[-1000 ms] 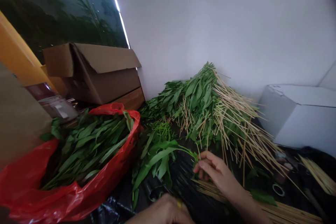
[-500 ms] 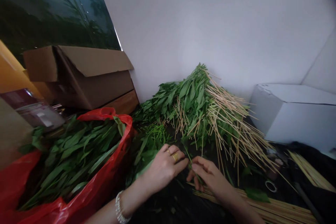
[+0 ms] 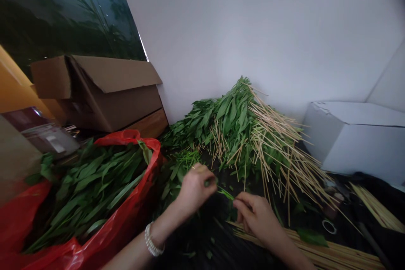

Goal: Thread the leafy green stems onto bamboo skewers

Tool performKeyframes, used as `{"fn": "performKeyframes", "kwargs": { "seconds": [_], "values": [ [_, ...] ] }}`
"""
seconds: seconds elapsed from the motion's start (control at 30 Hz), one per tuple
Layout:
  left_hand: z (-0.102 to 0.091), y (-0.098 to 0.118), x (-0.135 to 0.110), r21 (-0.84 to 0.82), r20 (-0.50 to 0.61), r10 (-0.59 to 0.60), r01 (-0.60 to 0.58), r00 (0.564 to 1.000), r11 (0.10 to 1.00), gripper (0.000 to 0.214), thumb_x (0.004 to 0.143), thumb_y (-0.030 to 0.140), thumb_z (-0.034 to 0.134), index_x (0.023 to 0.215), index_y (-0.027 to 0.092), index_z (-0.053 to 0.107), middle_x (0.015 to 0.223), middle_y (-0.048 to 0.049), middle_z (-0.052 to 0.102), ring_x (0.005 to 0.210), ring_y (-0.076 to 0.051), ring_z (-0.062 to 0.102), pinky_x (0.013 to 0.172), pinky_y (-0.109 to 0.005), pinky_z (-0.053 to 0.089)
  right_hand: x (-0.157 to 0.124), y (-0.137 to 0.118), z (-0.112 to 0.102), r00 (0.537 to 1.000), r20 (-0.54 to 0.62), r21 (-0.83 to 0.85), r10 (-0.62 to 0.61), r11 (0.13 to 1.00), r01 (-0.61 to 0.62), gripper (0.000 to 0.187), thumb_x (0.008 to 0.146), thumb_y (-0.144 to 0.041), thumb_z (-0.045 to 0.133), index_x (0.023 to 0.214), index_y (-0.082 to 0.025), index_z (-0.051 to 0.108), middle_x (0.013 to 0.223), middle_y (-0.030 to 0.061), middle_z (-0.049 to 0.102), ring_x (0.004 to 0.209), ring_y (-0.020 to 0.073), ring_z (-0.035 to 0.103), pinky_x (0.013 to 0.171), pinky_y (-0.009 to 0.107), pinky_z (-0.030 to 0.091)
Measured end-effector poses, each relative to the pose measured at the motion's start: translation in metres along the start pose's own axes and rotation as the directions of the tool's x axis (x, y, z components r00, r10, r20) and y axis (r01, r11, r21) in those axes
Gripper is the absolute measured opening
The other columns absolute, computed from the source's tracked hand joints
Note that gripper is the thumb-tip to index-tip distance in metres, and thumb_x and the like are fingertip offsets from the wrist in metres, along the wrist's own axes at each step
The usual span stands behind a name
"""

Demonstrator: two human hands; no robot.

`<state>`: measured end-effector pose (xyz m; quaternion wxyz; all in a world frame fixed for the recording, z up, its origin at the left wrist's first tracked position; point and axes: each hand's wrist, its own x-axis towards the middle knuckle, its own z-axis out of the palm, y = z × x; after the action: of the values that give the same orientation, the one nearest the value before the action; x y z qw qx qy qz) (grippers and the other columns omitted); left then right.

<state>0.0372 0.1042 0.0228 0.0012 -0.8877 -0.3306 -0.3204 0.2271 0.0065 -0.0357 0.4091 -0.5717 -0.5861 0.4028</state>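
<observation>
My right hand [image 3: 255, 214] is closed in a pinch on one end of a thin green stem [image 3: 225, 194]. The stem's other end meets the closed fingers of my left hand [image 3: 196, 186], where a bit of green shows between thumb and fingers. A ring and a pearl bracelet are on that left side. Beyond both hands rises a heap of leafy sprigs on thin sticks [image 3: 232, 112], the bare stick ends fanning to the right. Cut green stems [image 3: 186, 158] lie behind my left hand. Under my right wrist is a bundle of loose bamboo sticks [image 3: 335, 253].
A red plastic bag [image 3: 151, 173] full of long leaves stands at the left. Behind it is an open cardboard box [image 3: 126, 107]. At the right are a white box [image 3: 357, 145], a tape roll [image 3: 329, 227] and more sticks [image 3: 376, 206]. Leaf scraps litter the dark surface.
My left hand has moved left and slightly up, away from my right hand, and its fingers have curled in. The green stem now spans the gap between them.
</observation>
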Motion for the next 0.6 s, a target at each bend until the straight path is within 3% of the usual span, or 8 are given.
{"fn": "performKeyframes", "kwargs": {
  "seconds": [0.07, 0.13, 0.2, 0.3, 0.4, 0.5, 0.6],
  "values": [
    [-0.012, -0.013, 0.006, -0.076, -0.157, -0.210, 0.200, 0.965, 0.977, 0.013, 0.076, 0.009, 0.053, 0.069, 0.017, 0.062, 0.070, -0.0014, 0.062, 0.071, -0.016, 0.055, 0.069, -0.028, 0.042, 0.001, 0.002, -0.003, 0.999, -0.039, -0.016, 0.002, 1.000, -0.003, 0.030, 0.089, -0.042, 0.043, 0.066, -0.024, 0.050, 0.052, -0.0038, 0.059, 0.038, 0.0130, 0.053, 0.043, 0.024, 0.036],
    [-0.024, -0.017, 0.008, -0.131, -0.191, -0.299, 0.277, 0.935, 0.952, 0.014, 0.082, 0.013, 0.050, 0.075, 0.017, 0.062, 0.074, -0.0014, 0.062, 0.070, -0.015, 0.057, 0.067, -0.027, 0.043, 0.001, 0.004, -0.004, 0.996, -0.081, -0.071, -0.028, 0.997, 0.022, 0.029, 0.091, -0.042, 0.042, 0.070, -0.024, 0.052, 0.055, -0.0028, 0.060, 0.042, 0.0140, 0.055, 0.046, 0.025, 0.039],
    [-0.029, -0.010, 0.005, -0.150, -0.085, -0.245, 0.231, 0.966, 0.961, 0.014, 0.087, 0.018, 0.049, 0.082, 0.017, 0.062, 0.079, -0.0016, 0.062, 0.073, -0.015, 0.058, 0.068, -0.026, 0.044, 0.002, 0.006, -0.001, 0.987, -0.117, -0.159, -0.107, 0.983, 0.088, 0.027, 0.092, -0.040, 0.040, 0.076, -0.024, 0.055, 0.058, -0.0015, 0.060, 0.048, 0.0157, 0.057, 0.051, 0.027, 0.040],
    [-0.019, 0.013, -0.008, -0.111, 0.116, -0.078, 0.091, 0.990, 0.990, 0.012, 0.087, 0.026, 0.057, 0.095, 0.019, 0.064, 0.088, -0.0024, 0.063, 0.079, -0.015, 0.060, 0.070, -0.024, 0.046, 0.001, 0.007, 0.005, 0.953, -0.150, -0.317, -0.262, 0.926, 0.205, 0.024, 0.094, -0.033, 0.037, 0.085, -0.024, 0.057, 0.070, 0.0024, 0.063, 0.062, 0.0188, 0.062, 0.060, 0.030, 0.042],
    [0.000, 0.028, -0.017, 0.038, 0.230, 0.034, -0.044, 0.973, 0.998, 0.014, 0.088, 0.026, 0.058, 0.099, 0.022, 0.066, 0.088, -0.0023, 0.062, 0.074, -0.014, 0.061, 0.064, -0.022, 0.046, -0.001, 0.009, 0.011, 0.930, -0.142, -0.418, -0.339, 0.872, 0.254, 0.024, 0.095, -0.027, 0.033, 0.092, -0.024, 0.057, 0.084, 0.0056, 0.066, 0.078, 0.0209, 0.064, 0.070, 0.032, 0.044],
    [0.012, 0.028, -0.018, 0.169, 0.314, 0.095, -0.154, 0.945, 0.973, 0.013, 0.089, 0.023, 0.055, 0.095, 0.021, 0.066, 0.086, -0.0026, 0.061, 0.073, -0.016, 0.061, 0.062, -0.024, 0.047, -0.003, 0.011, 0.013, 0.927, -0.097, -0.482, -0.361, 0.832, 0.274, 0.026, 0.097, -0.024, 0.030, 0.095, -0.023, 0.056, 0.091, 0.0071, 0.067, 0.085, 0.0219, 0.065, 0.075, 0.033, 0.044],
    [0.016, 0.026, -0.017, 0.200, 0.358, 0.131, -0.213, 0.925, 0.956, 0.013, 0.087, 0.019, 0.054, 0.095, 0.020, 0.064, 0.091, -0.0040, 0.061, 0.079, -0.018, 0.061, 0.066, -0.027, 0.049, -0.003, 0.013, 0.013, 0.923, -0.076, -0.554, -0.377, 0.786, 0.275, 0.027, 0.097, -0.021, 0.029, 0.093, -0.023, 0.055, 0.092, 0.0084, 0.067, 0.086, 0.0226, 0.065, 0.075, 0.033, 0.044]
  ]
}}
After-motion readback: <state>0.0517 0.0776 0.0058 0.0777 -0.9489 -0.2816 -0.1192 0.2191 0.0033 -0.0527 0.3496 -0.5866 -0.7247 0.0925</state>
